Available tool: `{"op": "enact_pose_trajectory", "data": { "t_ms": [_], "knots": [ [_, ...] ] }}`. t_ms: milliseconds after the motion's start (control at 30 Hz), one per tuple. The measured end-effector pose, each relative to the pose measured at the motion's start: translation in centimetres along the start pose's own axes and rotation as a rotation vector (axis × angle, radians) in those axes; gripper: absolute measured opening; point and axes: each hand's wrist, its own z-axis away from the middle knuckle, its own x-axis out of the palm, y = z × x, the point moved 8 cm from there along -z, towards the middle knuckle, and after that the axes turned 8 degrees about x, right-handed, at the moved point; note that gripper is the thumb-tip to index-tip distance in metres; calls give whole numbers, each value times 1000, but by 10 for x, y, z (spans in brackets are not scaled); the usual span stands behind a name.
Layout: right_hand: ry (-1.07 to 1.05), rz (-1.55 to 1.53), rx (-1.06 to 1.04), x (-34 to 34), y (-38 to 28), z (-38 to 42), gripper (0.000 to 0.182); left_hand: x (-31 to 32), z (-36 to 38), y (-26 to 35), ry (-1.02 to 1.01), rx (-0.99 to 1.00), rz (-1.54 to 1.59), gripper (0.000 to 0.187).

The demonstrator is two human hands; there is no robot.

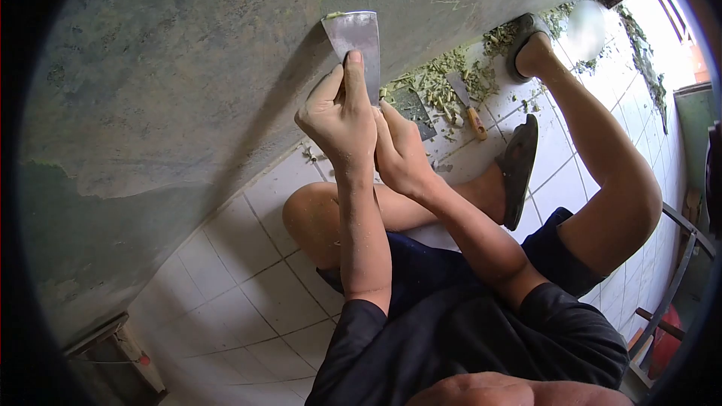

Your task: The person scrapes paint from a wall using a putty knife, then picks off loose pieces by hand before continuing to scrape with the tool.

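A wide metal scraper (362,34) has its blade edge against the green-grey wall (195,53), with a bit of greenish paint along that edge. My left hand (342,120) is closed on the scraper, its thumb pressed flat along the blade. Lower down, my right hand (402,150) is closed around the scraper's handle end, which the fingers hide. Beyond my right hand, a dark flat plate (416,111) lies on the floor among paint flakes (444,75). A second scraper with a wooden handle (477,124) rests beside it.
White tiles (263,293) cover the floor below the wall. My bent legs and sandalled feet (519,169) flank the flakes. At lower left is a wooden frame (135,349); at right, metal bars (669,293) and a red object (665,346).
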Motion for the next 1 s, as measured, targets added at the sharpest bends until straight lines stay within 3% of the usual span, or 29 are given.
{"op": "enact_pose_trajectory", "data": {
  "t_ms": [100, 167, 233, 300, 333, 400, 533, 633, 800, 1000],
  "knots": [
    [95, -197, -19, 13, 3, 10, 28, -5, -10, 20, -71, 120, -85, 39],
    [165, -139, -96, 12, -1, 17, 27, -2, -9, 29, -115, 145, -72, 38],
    [133, -133, -13, 10, 1, 19, 28, -1, -8, 37, -159, 178, -61, 37],
    [124, -94, 7, 4, 0, 18, 25, -6, -3, 20, -140, 16, -107, 40],
    [86, 67, -41, 5, -4, 17, 23, -11, -2, 7, -156, -78, -113, 43],
    [22, 274, -119, 15, -5, 18, 18, -18, -3, -2, -216, -87, -178, 45],
    [-2, 209, -47, 25, 7, 21, 18, -25, -3, -15, -268, -127, -212, 47],
    [25, 252, -112, 24, 4, 20, 21, -24, -2, -18, -248, -122, -151, 47],
    [32, 122, 107, 6, -4, 9, 31, -14, -6, -8, -169, -48, -53, 45],
    [10, 142, 55, -8, -5, -3, 33, 2, -6, -3, -39, -15, 34, 44]
  ]
}}
